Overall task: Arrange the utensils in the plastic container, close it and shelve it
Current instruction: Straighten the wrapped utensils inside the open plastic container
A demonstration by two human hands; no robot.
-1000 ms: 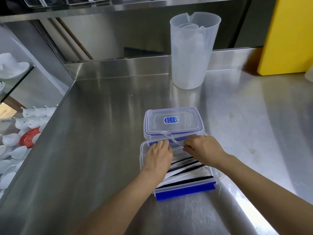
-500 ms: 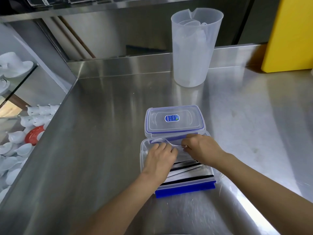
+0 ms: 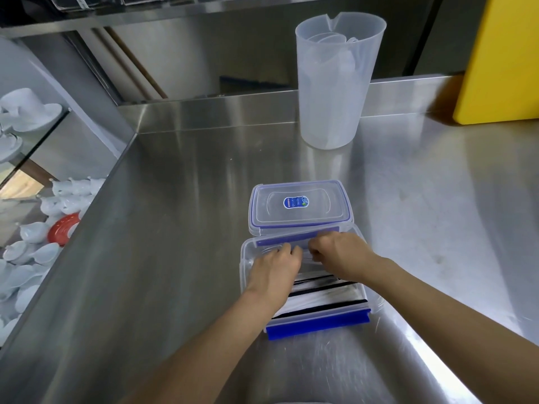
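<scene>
A clear plastic container (image 3: 244,275) with a blue latch (image 3: 318,325) stands open on the steel counter. Its blue-rimmed lid (image 3: 320,208) lies flat just behind it, label up. Wrapped utensils (image 3: 323,293), white with black stripes, lie side by side inside. My left hand (image 3: 274,269) and my right hand (image 3: 341,255) are both down in the container's far end, fingers curled. Between them is a clear plastic fork (image 3: 269,249), mostly hidden under my fingers.
A tall translucent jug (image 3: 332,91) stands at the back of the counter (image 3: 175,228). A yellow block (image 3: 501,59) leans at the far right. Below the counter's left edge sit white crockery (image 3: 29,252) and a red plate (image 3: 62,228). A steel shelf (image 3: 204,7) runs overhead.
The clear fork, held up over the container's far rim a second ago, has come down into the container with both hands. The hands have drawn closer together.
</scene>
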